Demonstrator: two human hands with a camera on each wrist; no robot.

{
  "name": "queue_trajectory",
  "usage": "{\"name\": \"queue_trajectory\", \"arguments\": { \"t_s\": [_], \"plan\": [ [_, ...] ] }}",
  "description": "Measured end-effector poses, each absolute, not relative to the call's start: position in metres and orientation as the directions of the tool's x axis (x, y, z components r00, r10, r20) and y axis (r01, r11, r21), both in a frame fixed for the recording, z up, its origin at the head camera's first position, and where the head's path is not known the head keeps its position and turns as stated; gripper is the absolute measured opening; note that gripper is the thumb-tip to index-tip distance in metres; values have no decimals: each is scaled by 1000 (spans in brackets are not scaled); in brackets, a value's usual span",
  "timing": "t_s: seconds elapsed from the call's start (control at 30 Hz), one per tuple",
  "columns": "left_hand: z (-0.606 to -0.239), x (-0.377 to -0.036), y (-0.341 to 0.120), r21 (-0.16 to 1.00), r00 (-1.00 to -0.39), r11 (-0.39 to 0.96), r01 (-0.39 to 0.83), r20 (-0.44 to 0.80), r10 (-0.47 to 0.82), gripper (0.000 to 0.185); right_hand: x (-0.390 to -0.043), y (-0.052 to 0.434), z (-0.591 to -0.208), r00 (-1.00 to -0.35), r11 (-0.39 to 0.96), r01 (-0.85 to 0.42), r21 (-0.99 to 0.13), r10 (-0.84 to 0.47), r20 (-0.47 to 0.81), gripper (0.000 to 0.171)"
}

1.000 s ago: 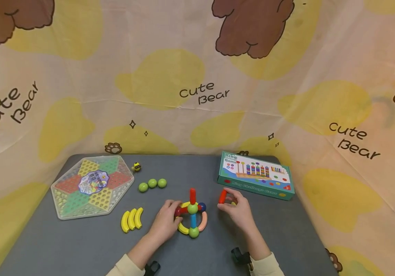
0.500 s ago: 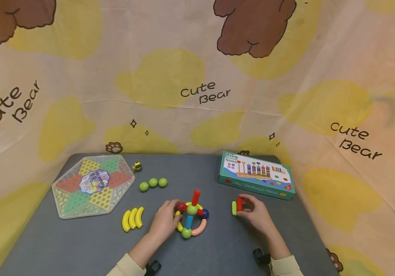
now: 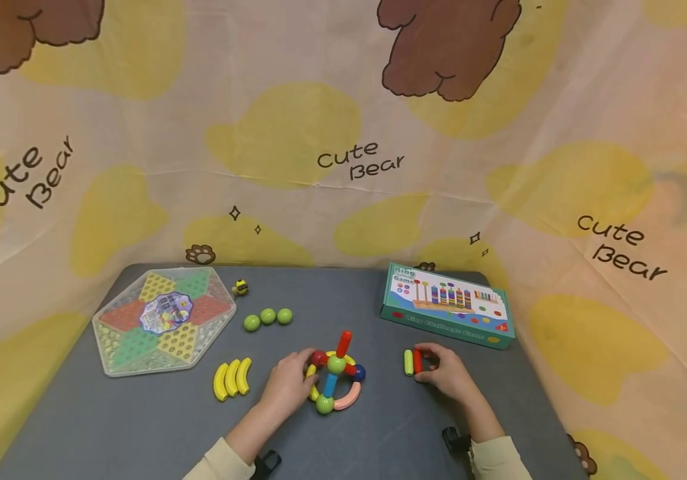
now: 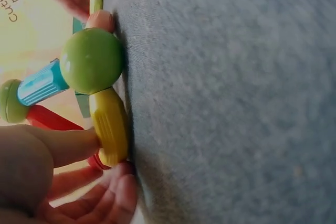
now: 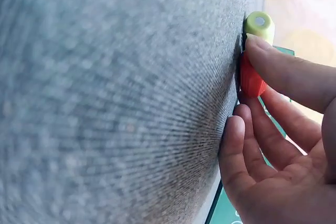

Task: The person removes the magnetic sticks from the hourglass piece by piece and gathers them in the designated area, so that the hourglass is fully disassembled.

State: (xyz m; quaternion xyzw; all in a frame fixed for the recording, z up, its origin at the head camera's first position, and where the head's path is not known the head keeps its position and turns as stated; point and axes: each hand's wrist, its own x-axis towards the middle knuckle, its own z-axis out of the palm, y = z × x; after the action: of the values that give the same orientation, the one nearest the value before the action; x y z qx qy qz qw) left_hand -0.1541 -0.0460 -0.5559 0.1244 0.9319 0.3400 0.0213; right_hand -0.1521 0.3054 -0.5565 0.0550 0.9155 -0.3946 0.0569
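A built magnetic ball-and-rod figure (image 3: 331, 386) stands mid-table, with green, red and blue balls, a blue rod, curved yellow and pink rods, and a red rod pointing up. My left hand (image 3: 286, 383) grips its left side; in the left wrist view the thumb and fingers close round a curved yellow rod (image 4: 110, 124) beside a green ball (image 4: 92, 60). To the right, my right hand (image 3: 448, 373) pinches a loose red rod (image 3: 418, 361) between thumb and fingers. That rod lies right alongside a light green rod (image 3: 408, 363) on the table.
Three curved yellow rods (image 3: 231, 379) lie left of the left hand. Behind them are three green balls (image 3: 268, 317) and a small bee figure (image 3: 240, 287). A hexagonal board game box (image 3: 165, 321) fills the left back, and a green Ring Challenge Game box (image 3: 447, 305) the right back.
My right hand has carried the red rod right and toward me, down beside the green rod. The figure in my left hand has turned slightly, its upper red rod now leaning right.
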Motion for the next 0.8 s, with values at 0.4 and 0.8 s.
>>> {"name": "queue_trajectory", "arguments": {
  "t_s": [0.4,0.8],
  "plan": [
    [-560,-157,-49,669,-956,705,235,30,290,47,-154,301,-555,-989,726,114,-678,17,-149,59],
    [-554,-152,-47,681,-951,698,220,-10,309,57,-149,292,-534,-989,728,128,-674,46,-138,66]
  ]
}}
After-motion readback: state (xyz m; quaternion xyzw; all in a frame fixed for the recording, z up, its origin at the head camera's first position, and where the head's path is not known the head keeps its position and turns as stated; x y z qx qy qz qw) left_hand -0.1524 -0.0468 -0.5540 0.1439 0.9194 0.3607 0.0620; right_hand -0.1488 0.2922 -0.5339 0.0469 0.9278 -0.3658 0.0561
